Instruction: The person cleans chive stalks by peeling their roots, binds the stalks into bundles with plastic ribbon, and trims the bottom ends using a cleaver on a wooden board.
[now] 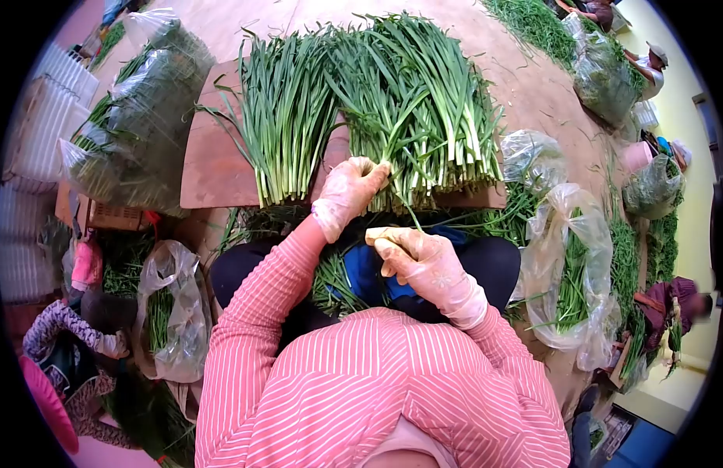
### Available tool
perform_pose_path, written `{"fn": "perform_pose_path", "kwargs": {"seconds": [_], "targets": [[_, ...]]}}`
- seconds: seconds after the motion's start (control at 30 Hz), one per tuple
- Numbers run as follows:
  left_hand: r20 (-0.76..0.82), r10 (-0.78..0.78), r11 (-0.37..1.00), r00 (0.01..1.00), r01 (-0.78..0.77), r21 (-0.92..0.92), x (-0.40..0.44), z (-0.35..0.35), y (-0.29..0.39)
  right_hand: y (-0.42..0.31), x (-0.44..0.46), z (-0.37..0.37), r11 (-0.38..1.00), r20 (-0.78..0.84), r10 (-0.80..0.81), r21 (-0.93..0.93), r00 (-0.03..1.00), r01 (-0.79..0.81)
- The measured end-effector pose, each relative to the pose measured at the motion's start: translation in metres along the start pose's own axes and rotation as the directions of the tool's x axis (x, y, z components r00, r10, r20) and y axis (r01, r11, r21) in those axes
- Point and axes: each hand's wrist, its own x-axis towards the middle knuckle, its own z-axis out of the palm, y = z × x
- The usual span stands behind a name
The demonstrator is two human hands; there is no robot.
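Long, flat-leaved greens that look like garlic chives (291,117) lie in thick bundles on a reddish-brown board (213,168), pale stem ends toward me. My left hand (352,193), in a thin translucent glove, is closed around a few stems at the near edge of the right-hand pile (447,101). Lower and to the right, my gloved right hand (430,265) is closed, thumb against the bent fingers. A single thin chive stalk (408,204) runs down from the pile into its grip; the stalk's end is hidden by the fingers.
Clear plastic bags of greens stand at the left (143,117), lower left (173,304) and right (568,273). Loose greens (330,281) lie around my lap. Other people sit at the lower left (73,335) and right (669,312); another (650,70) is farther back.
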Motion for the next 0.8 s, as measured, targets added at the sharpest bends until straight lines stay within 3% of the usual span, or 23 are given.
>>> {"fn": "perform_pose_path", "kwargs": {"seconds": [0.1, 0.13, 0.17, 0.23, 0.3, 0.33, 0.37, 0.43, 0.47, 0.5, 0.53, 0.67, 0.7, 0.8], "targets": [[0.106, -0.084, 0.983, 0.991, 0.099, -0.152, -0.035, -0.007, 0.015, -0.003, -0.006, -0.012, 0.995, -0.081, 0.102, 0.007, 0.992, -0.102], [0.092, 0.111, 0.978, 0.99, -0.092, -0.186, -0.048, -0.003, 0.008, 0.006, -0.006, -0.012, 0.985, -0.127, 0.147, 0.113, 0.981, -0.133], [0.09, 0.062, 0.936, 0.994, -0.026, -0.352, -0.065, 0.002, 0.006, 0.013, -0.006, -0.014, 0.973, -0.121, 0.195, 0.146, 0.973, -0.177], [0.193, 0.056, 0.862, 0.98, 0.05, -0.505, -0.094, 0.004, 0.002, 0.025, -0.003, -0.009, 0.985, -0.147, 0.098, 0.155, 0.984, -0.075], [0.23, 0.083, 0.84, 0.97, 0.056, -0.54, -0.117, 0.016, -0.004, 0.048, 0.008, 0.0, 0.994, -0.093, -0.11, 0.001, 0.99, 0.111], [0.272, 0.154, 0.773, 0.95, 0.056, -0.632, -0.125, 0.023, -0.018, 0.043, 0.006, 0.005, 0.984, 0.016, 0.046, 0.17, 0.999, -0.048], [0.311, 0.125, 0.777, 0.942, 0.103, -0.621, -0.135, 0.026, -0.026, 0.035, 0.002, 0.009, 0.924, 0.147, 0.18, 0.314, 0.973, -0.218], [0.42, 0.018, 0.751, 0.907, 0.265, -0.605, -0.145, 0.019, -0.031, 0.029, -0.005, 0.019, 0.937, 0.098, 0.271, 0.201, 0.958, -0.285], [0.422, -0.02, 0.755, 0.906, 0.291, -0.588, -0.147, 0.012, -0.037, 0.041, -0.01, 0.026, 0.994, -0.054, 0.103, -0.039, 0.993, -0.105], [0.428, -0.062, 0.757, 0.902, 0.322, -0.569, -0.148, 0.006, -0.042, 0.048, -0.014, 0.031, 0.954, -0.16, -0.096, -0.295, 0.982, 0.045], [0.352, -0.021, 0.866, 0.936, 0.193, -0.462, -0.148, -0.002, -0.035, 0.049, -0.016, 0.029, 0.93, -0.121, -0.019, -0.366, 0.992, -0.027], [0.158, -0.161, 0.839, 0.974, 0.219, -0.498, -0.142, -0.001, -0.019, 0.054, -0.022, 0.033, 0.87, -0.085, -0.033, -0.494, 0.996, -0.013], [0.123, -0.162, 0.799, 0.979, 0.203, -0.565, -0.14, 0.004, -0.014, 0.055, -0.023, 0.034, 0.871, -0.083, -0.041, -0.491, 0.996, -0.005], [0.079, -0.076, 0.868, 0.994, 0.105, -0.486, -0.131, 0.015, -0.012, 0.062, -0.028, 0.041, 0.826, -0.05, -0.169, -0.552, 0.984, 0.114]]}}
